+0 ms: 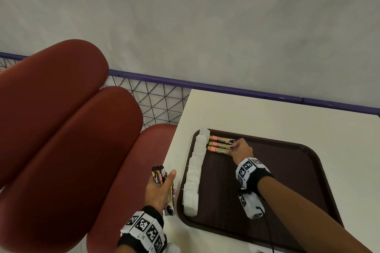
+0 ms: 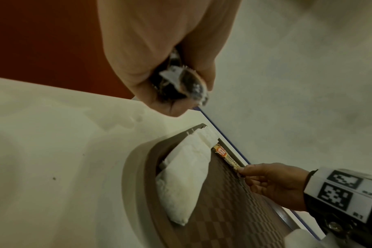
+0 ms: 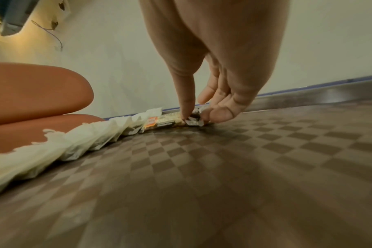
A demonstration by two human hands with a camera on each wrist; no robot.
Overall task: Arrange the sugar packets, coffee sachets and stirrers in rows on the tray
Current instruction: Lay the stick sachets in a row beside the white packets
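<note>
A dark brown tray [image 1: 267, 191] lies on the white table. Several white sugar packets [image 1: 194, 172] form a row along its left edge. Beside the row's far end lie three coffee sachets [image 1: 220, 144], side by side. My right hand [image 1: 234, 149] is at their right ends. In the right wrist view its thumb and curled fingers [image 3: 219, 115] pinch the end of the nearest sachet [image 3: 164, 122] against the tray [image 3: 223, 167]. My left hand [image 1: 162, 187] hovers off the table's left edge and grips a bundle of coffee sachets [image 1: 159, 174], whose ends [image 2: 185, 83] stick out of the fist.
A red cushioned bench [image 1: 61, 129] stands left of the table [image 1: 267, 113]. A purple rail with wire mesh [image 1: 164, 96] runs behind both. The tray's middle and right side [image 1: 287, 170] are bare.
</note>
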